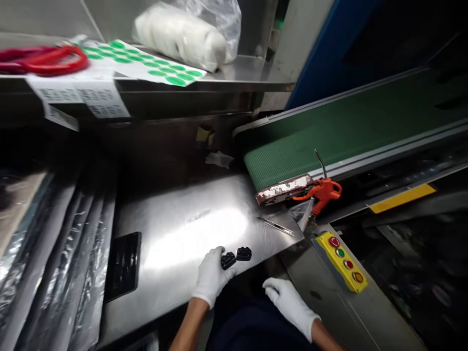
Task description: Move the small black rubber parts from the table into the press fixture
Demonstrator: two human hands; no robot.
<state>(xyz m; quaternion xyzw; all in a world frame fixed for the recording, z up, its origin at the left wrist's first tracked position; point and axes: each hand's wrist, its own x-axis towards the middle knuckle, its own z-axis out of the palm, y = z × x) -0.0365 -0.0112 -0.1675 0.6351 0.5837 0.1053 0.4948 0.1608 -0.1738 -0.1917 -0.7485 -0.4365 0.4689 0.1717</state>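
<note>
My left hand (212, 275), in a white glove, is at the front part of the metal table (175, 243), its thumb and fingers around a small black part (228, 260). A second small black part (243, 253) lies just to the right of it on the metal. My right hand (287, 300), also gloved in white, hovers off the table's front edge with nothing visible in it, its fingers slightly curled and apart. Tweezers (276, 226) lie near the table's right corner.
A green conveyor belt (310, 131) runs to the upper right, with an orange air gun (323, 192) at its near end. A yellow button box (341, 261) stands right. Plastic-wrapped sheets (62, 253) and a black tray (124, 263) are left. Red scissors (58, 61) lie on the shelf (248, 73).
</note>
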